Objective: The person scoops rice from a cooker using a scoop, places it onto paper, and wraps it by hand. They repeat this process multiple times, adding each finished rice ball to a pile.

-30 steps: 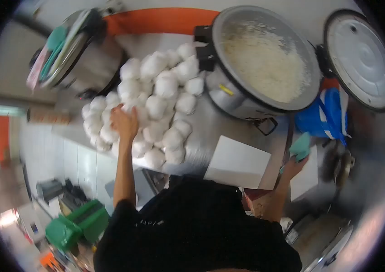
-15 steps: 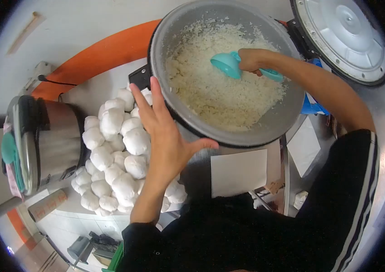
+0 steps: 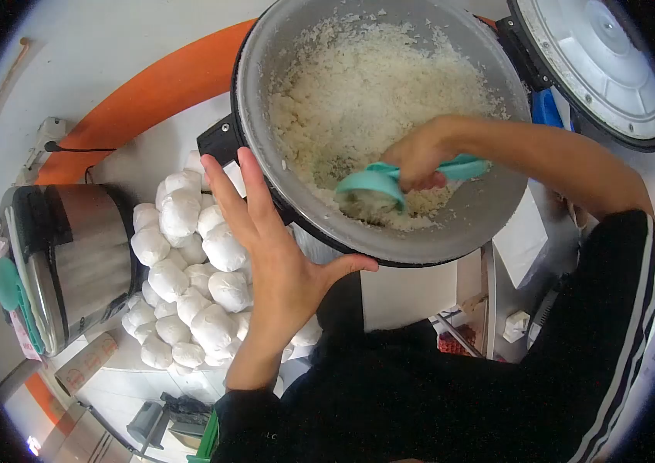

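A large grey pot (image 3: 497, 85) holds a bed of white rice (image 3: 366, 92). Inside it, my right hand (image 3: 422, 154) is closed round a teal scoop (image 3: 370, 184), whose bowl is dipped into the rice near the pot's front wall and has some rice in it. Outside the pot, my left hand (image 3: 277, 239) lies against the front left of its rim, palm turned to it, fingers spread and thumb stretched out under the rim.
White wrapped bundles (image 3: 211, 324) are heaped left of my left forearm. Further left stands a steel cooker (image 3: 88, 255) with another teal utensil (image 3: 9, 285). A round metal lid (image 3: 597, 62) is at the upper right. White paper (image 3: 404, 297) lies below the pot.
My right hand has brought the scoop down toward the pot's near side and into the rice. The view has shifted slightly, while my left hand stays at the rim.
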The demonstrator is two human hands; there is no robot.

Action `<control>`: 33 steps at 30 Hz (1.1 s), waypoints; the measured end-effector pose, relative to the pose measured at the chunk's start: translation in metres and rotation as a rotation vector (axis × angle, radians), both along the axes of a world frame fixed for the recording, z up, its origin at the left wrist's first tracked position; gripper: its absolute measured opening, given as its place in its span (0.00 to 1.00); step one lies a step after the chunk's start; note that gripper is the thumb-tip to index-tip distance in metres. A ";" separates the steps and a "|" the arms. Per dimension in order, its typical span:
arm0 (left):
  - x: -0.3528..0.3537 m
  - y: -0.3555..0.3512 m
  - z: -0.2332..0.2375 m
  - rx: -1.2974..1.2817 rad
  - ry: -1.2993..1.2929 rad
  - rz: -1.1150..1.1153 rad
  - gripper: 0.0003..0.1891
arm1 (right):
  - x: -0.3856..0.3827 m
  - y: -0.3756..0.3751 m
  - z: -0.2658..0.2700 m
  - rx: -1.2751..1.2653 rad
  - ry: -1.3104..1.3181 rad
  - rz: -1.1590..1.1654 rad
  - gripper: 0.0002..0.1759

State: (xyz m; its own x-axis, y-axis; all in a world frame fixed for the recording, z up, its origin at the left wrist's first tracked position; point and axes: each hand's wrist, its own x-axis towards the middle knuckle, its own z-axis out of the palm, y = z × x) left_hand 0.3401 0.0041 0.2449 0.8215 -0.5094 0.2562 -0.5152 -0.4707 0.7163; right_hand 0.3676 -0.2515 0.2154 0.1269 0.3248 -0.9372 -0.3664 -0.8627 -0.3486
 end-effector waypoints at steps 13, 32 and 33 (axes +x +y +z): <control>-0.002 0.003 0.000 0.074 0.028 0.046 0.80 | -0.003 -0.012 0.010 -0.445 -0.389 -0.409 0.25; -0.004 0.003 -0.008 -0.036 -0.088 0.033 0.75 | -0.040 -0.032 0.078 0.166 0.226 -0.766 0.17; -0.009 0.004 -0.011 -0.059 -0.104 0.030 0.75 | -0.051 -0.035 0.090 0.145 0.147 -0.793 0.19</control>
State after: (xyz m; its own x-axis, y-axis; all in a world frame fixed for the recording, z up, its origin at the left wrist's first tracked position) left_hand 0.3306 0.0080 0.2344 0.8032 -0.4670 0.3697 -0.5749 -0.4456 0.6862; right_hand 0.3163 -0.2868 0.3058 0.2486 0.3095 -0.9178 -0.8994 -0.2780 -0.3373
